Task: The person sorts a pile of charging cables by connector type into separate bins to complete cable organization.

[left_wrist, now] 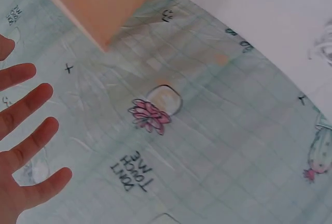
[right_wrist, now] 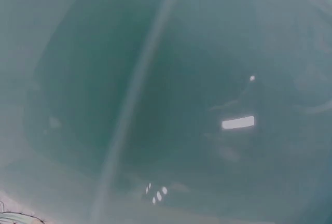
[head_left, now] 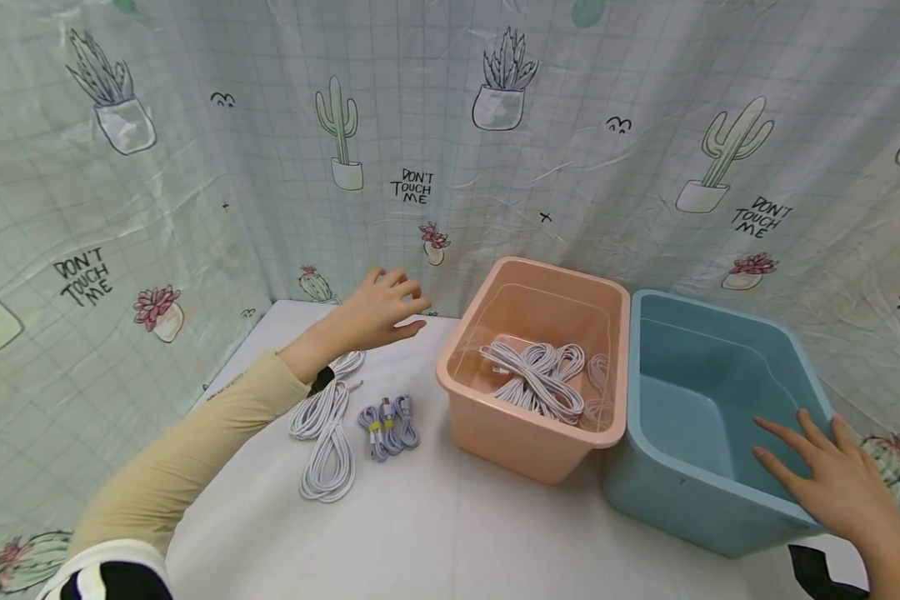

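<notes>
My left hand is raised over the far part of the table, left of the peach bin, with its fingers loosely bent and spread. In the left wrist view, nothing is between the fingers. Several coiled white cables lie inside the peach bin. At the right, my right hand is over the near right rim of the blue bin, fingers spread and holding nothing. The blue bin's floor shows bare. The right wrist view is filled by the bin's blue-green surface; no fingers show there.
Coiled white cables lie on the white table below my left forearm, partly hidden by it. Beside them are small lavender cable bundles with yellow ties. A cactus-print curtain hangs behind and at both sides.
</notes>
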`<state>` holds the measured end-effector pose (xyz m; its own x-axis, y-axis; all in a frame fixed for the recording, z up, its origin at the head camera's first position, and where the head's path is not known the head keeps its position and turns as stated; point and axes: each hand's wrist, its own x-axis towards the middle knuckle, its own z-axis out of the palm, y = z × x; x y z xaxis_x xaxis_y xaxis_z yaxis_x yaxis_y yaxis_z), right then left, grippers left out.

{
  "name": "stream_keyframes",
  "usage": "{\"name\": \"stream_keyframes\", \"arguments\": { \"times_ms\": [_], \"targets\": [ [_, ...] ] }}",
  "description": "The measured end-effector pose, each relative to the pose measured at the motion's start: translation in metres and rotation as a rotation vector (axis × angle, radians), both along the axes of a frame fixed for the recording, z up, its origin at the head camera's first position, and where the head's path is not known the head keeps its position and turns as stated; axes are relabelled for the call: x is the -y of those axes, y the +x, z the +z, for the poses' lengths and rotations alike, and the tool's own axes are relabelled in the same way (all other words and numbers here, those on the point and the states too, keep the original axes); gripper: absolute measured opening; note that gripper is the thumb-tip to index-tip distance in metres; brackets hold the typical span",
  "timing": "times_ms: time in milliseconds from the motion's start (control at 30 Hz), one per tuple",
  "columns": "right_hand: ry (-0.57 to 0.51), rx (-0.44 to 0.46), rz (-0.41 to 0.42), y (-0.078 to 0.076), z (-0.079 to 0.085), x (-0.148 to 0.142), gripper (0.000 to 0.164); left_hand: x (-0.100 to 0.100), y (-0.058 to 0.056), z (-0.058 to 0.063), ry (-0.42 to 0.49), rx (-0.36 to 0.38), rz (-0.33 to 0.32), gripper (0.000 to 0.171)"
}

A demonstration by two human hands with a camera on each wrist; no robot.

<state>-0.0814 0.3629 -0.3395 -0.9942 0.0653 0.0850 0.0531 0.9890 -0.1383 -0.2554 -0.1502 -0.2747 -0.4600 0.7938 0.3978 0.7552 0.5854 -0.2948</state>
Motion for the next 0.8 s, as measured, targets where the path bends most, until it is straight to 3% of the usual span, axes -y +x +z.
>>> {"name": "stream_keyframes", "arguments": {
  "times_ms": [467,800],
  "targets": [
    [-0.01,-0.002,-0.006,0.0,-0.003,-0.001,0.061,0.073,0.011,-0.054,0.081,0.025,0.16,0.016],
    [-0.005,-0.004,-0.005,0.0,-0.002,0.0,0.061,0.11,0.006,-0.103,0.107,0.047,0.312,0.018]
  ]
}}
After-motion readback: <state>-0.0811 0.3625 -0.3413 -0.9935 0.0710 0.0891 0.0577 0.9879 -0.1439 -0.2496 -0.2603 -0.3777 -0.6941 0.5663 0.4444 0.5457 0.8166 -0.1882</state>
